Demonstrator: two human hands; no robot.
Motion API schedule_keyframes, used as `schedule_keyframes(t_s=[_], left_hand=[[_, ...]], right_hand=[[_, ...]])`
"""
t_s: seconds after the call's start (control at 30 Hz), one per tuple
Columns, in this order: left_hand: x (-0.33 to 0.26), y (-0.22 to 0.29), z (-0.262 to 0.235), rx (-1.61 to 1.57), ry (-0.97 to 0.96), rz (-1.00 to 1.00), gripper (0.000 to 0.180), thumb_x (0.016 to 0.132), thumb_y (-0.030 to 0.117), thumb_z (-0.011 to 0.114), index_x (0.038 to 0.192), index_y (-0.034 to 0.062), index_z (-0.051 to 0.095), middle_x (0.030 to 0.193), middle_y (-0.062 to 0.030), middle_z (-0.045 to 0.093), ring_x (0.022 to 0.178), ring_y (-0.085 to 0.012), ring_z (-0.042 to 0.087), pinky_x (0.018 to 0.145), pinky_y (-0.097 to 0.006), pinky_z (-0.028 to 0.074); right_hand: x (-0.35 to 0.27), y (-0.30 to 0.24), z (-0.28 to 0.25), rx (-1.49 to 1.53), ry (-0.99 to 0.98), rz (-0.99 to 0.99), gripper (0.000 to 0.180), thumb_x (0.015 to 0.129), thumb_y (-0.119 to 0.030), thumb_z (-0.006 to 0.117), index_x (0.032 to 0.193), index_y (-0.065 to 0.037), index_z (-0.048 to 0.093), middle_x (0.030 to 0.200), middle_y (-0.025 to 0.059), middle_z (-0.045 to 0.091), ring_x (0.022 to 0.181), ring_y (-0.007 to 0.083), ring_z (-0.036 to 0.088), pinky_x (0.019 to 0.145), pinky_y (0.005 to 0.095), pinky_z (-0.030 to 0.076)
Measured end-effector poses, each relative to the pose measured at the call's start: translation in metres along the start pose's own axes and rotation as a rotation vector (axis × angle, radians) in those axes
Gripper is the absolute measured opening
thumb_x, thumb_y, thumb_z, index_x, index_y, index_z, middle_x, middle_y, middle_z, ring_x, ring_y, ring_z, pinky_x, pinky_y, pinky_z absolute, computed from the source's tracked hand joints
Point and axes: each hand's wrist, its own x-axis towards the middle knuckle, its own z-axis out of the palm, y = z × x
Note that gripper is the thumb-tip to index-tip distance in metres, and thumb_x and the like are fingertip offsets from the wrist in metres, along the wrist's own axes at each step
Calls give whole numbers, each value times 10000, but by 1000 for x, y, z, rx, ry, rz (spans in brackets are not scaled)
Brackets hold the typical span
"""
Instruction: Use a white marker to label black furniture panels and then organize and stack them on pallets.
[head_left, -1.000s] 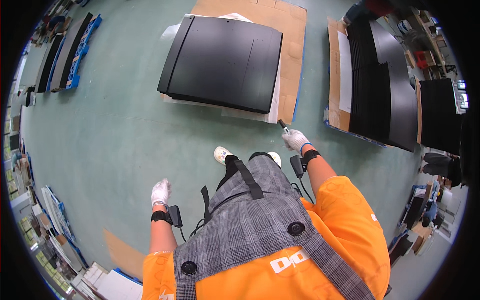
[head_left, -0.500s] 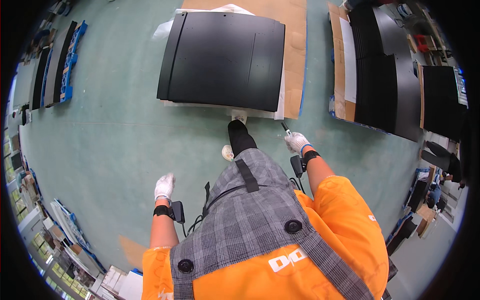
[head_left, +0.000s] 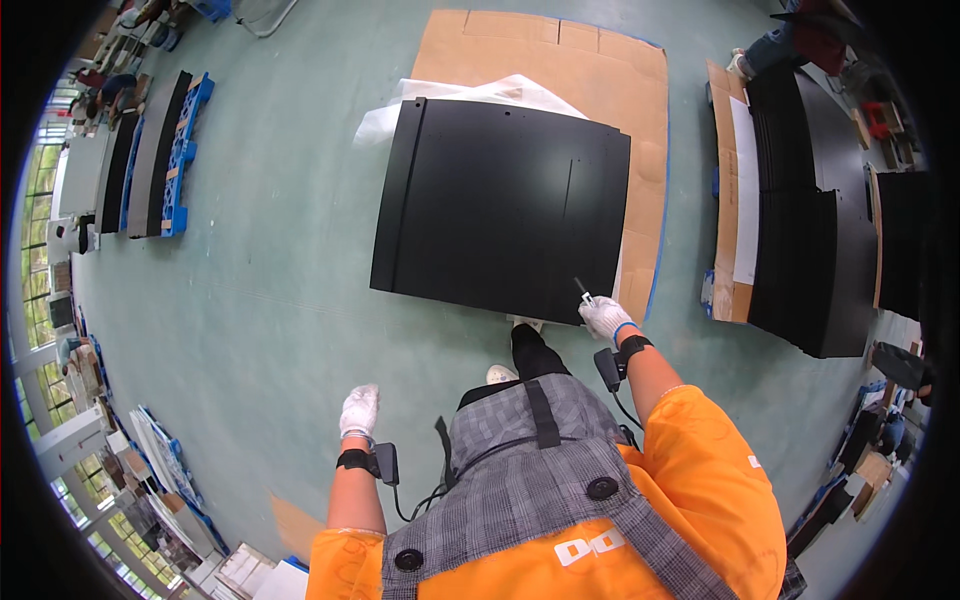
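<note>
Our right hand, gloved, grips a small tool whose tip touches the near right corner of the black panel. The panel lies flat on cardboard on the floor. Our left hand hangs loosely curled, holding nothing.

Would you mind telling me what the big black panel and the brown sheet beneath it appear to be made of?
The black panel looks like matte painted sheet metal or plastic: flat, thin, evenly dull, with small holes. The brown sheet seems to be corrugated cardboard, judging by its tan colour and fold creases.
</note>
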Motion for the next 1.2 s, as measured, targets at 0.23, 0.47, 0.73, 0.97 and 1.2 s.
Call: schedule_keyframes(t_s=[0.23, 0.47, 0.73, 0.97, 1.2], left_hand=[[62, 53, -13, 210, -24, 39, 472, 852, 415, 519, 1096, 23, 611, 1083, -185, 627, 1060, -314, 575, 901, -367, 438], [160, 132, -24, 323, -82, 106, 478, 837, 411, 542, 1093, 13, 611, 1101, -180, 620, 1065, -326, 568, 905, -373, 439], [274, 235, 17, 303, -31, 248, 615, 808, 377, 600, 1254, -24, 461, 1181, -215, 565, 1111, -321, 542, 942, -371, 421], [350, 263, 28, 133, -64, 192, 657, 819, 373, 624, 1301, -22, 415, 1311, -220, 463, 1207, -323, 466, 994, -367, 377], [377, 255, 37, 203, -133, 221, 649, 812, 427, 619, 1259, -18, 471, 1242, -203, 532, 1155, -322, 511, 962, -357, 396]], right_hand=[[16, -39, -16, -110, 68, -33, 325, 819, -346, 539, 965, -70, 626, 949, 181, 636, 930, 343, 599, 825, 413, 474], [36, -56, -8, -11, 165, 182, 306, 798, -342, 557, 961, -92, 625, 982, 170, 634, 968, 339, 588, 846, 412, 469], [115, -18, 7, -18, 377, 352, 370, 814, -315, 566, 1088, -70, 605, 1015, 175, 628, 975, 338, 592, 863, 404, 468], [171, 8, 9, 254, 614, 441, 407, 843, -234, 546, 1194, -28, 547, 1091, 202, 609, 995, 332, 592, 864, 375, 450], [194, 8, 17, 115, 668, 458, 405, 839, -235, 539, 1175, -9, 549, 1019, 232, 618, 955, 359, 594, 827, 393, 463]])
